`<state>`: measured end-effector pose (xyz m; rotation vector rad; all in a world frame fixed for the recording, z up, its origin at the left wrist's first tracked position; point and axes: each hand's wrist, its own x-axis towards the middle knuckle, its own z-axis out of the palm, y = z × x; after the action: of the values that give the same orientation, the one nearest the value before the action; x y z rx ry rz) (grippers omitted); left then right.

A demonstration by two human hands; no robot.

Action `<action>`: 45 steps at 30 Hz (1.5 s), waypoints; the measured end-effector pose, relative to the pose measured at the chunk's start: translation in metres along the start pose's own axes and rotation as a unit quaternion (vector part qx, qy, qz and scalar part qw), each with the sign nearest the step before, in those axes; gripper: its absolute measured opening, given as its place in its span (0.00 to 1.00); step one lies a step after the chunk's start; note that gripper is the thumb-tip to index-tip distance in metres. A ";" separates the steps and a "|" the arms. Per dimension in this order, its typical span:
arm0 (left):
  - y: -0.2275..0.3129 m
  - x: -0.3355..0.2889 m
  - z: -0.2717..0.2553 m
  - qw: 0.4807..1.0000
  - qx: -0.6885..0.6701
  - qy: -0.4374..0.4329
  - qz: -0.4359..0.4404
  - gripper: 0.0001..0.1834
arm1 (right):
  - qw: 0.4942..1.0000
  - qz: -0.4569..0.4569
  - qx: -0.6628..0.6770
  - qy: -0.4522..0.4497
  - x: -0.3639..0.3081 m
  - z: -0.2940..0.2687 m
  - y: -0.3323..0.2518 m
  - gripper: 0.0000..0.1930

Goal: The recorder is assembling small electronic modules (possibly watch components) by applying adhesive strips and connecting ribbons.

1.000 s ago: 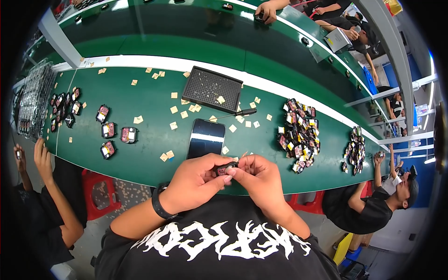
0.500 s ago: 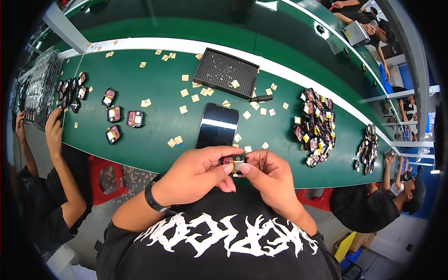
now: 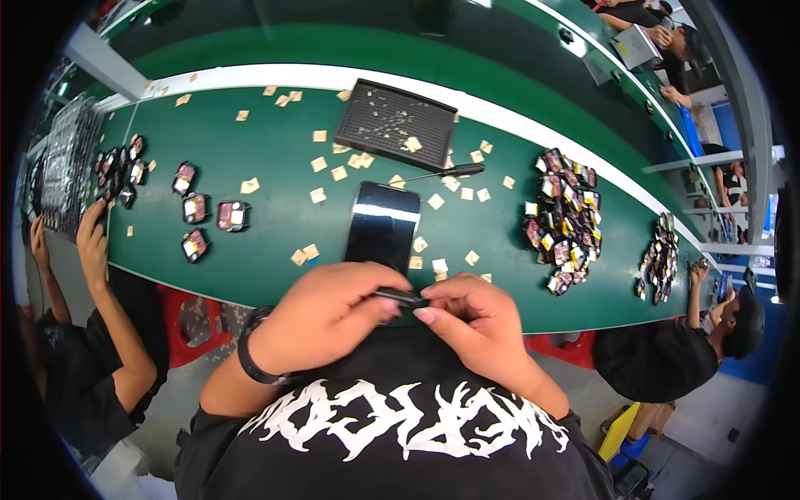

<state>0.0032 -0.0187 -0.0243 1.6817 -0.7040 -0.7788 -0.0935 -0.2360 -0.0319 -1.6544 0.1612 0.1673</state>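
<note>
A small black device [image 3: 402, 296] is held between the two hands, at the near edge of a green worktable [image 3: 283, 208].

The device is seen nearly edge-on and slightly blurred; its left end is gripped between the nearly closed thumb and fingers of the left hand [image 3: 325, 308], and its right end is pinched between the thumb and forefinger of the right hand [image 3: 477, 321]. Just beyond the left fingers, a dark phone [image 3: 383, 221] is laid flat, its near end hidden by the hand. Farther beyond the fingers, a screwdriver [image 3: 463, 170] and a black tray [image 3: 357, 133] are placed, with pale squares [image 3: 436, 202] scattered around. To the right of the fingers, black-cased units [image 3: 562, 221] are heaped; well to their left, four loose units [image 3: 233, 216] are laid.
</note>
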 end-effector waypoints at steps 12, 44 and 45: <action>-0.050 -0.037 -0.065 0.895 0.326 0.300 -0.051 0.09 | 0.806 -0.079 -0.493 0.319 -0.065 -0.109 0.051 0.16; 0.025 0.036 0.061 0.957 -0.260 0.116 0.047 0.16 | 0.993 -0.051 0.045 0.093 -0.046 -0.072 -0.008 0.12; 0.027 0.037 0.063 0.959 -0.241 0.134 0.061 0.16 | 0.988 -0.033 0.110 0.102 -0.045 -0.070 -0.009 0.13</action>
<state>-0.0259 -0.0905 -0.0153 1.2527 -0.3830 -0.5642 -0.1350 -0.3047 -0.0080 -1.4518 0.2693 -0.0690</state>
